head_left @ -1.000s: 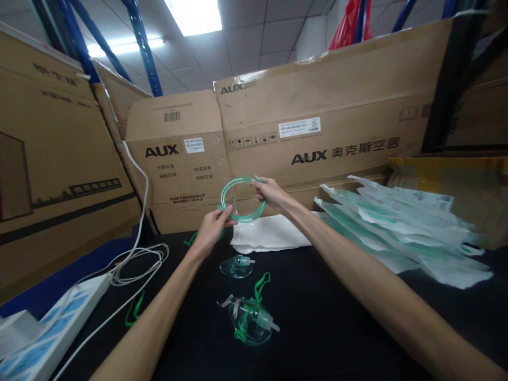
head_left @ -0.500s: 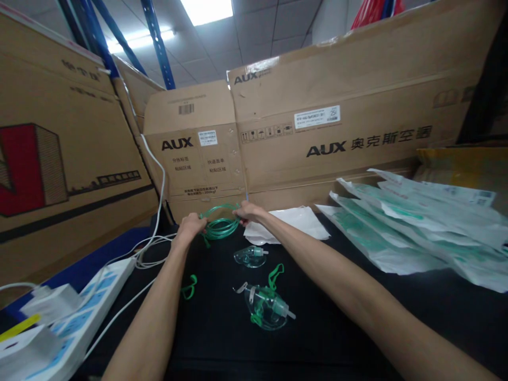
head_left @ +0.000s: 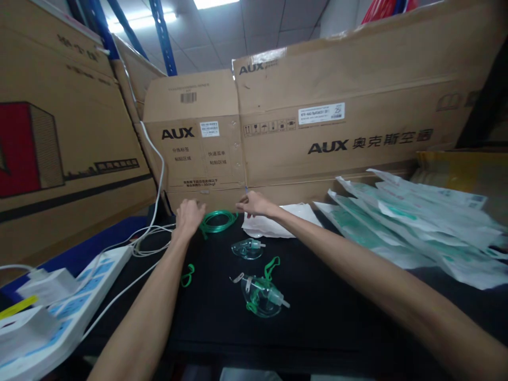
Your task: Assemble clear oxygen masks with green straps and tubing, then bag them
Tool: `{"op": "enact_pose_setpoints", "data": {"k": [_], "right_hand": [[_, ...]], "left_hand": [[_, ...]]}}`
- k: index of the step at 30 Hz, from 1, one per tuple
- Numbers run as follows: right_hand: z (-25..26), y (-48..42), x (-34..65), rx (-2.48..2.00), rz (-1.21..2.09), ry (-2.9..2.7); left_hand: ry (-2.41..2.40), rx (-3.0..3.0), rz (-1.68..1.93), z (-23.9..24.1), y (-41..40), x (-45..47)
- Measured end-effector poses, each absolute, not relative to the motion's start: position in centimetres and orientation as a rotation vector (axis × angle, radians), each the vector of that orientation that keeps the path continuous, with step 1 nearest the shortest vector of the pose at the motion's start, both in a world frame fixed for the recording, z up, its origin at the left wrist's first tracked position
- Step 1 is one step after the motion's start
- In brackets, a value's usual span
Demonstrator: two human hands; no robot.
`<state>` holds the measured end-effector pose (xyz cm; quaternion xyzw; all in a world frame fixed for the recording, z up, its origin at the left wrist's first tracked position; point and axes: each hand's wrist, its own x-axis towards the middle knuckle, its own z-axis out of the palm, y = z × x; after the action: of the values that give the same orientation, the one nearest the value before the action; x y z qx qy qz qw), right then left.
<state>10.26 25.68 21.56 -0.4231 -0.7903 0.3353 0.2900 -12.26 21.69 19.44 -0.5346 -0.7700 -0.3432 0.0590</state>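
A coil of green tubing (head_left: 217,222) lies on the black table surface near the cardboard wall. My left hand (head_left: 191,216) is just left of the coil, its fingers loosely apart with nothing seen in them. On the coil's other side my right hand (head_left: 254,204) hovers by a white paper sheet (head_left: 283,219), fingers bent and apart, empty. Nearer to me lies a small clear mask (head_left: 247,248). Closer still is a larger clear mask (head_left: 264,297) with a green strap and a metal nose strip. A green elastic loop (head_left: 188,275) rests beside my left forearm.
Several white-and-clear packets with green contents (head_left: 413,227) are piled at the right. A white power strip (head_left: 95,286) with plugs and cables runs along the left. Cardboard panels (head_left: 333,153) wall off the back and left side.
Both hands have let go of the green tubing, which now lies coiled on the table. They have moved slightly apart and up. The view has shifted a little.
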Motion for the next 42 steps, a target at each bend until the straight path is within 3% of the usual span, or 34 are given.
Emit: {"op": "enact_pose_setpoints", "data": {"k": [6,10,15,20,23,29,38,42], "right_hand": [[20.3,13.5,17.6,-0.756,0.611,-2.342],[16.3,7.1,19.8,-0.873,0.421,-2.292],[12.8,5.9,21.3,-0.909,0.7,-2.147],[12.9,6.3,23.4,-0.829,1.28,-1.645],[13.5,6.1,23.9,-0.729,1.44,-1.457],[13.7,5.8,24.1,-0.657,1.569,-1.294],[12.8,6.5,24.2,-0.795,1.266,-1.254],[12.8,6.6,24.2,-0.768,1.283,-1.278]], "left_hand": [[-1.971,-1.915,-1.184,22.3,17.7,-6.1],[-1.72,-2.345,-1.235,20.5,11.0,-2.2],[-1.796,-2.557,-1.439,16.0,4.9,-0.3],[-1.944,-2.453,-1.834,14.3,4.7,1.9],[-1.862,-2.602,-1.824,14.3,5.1,3.8],[-1.704,-2.861,-1.562,14.1,4.9,5.6],[-1.713,-2.445,-1.678,14.4,4.5,4.4],[-1.685,-2.406,-1.661,14.2,4.4,4.5]]}}
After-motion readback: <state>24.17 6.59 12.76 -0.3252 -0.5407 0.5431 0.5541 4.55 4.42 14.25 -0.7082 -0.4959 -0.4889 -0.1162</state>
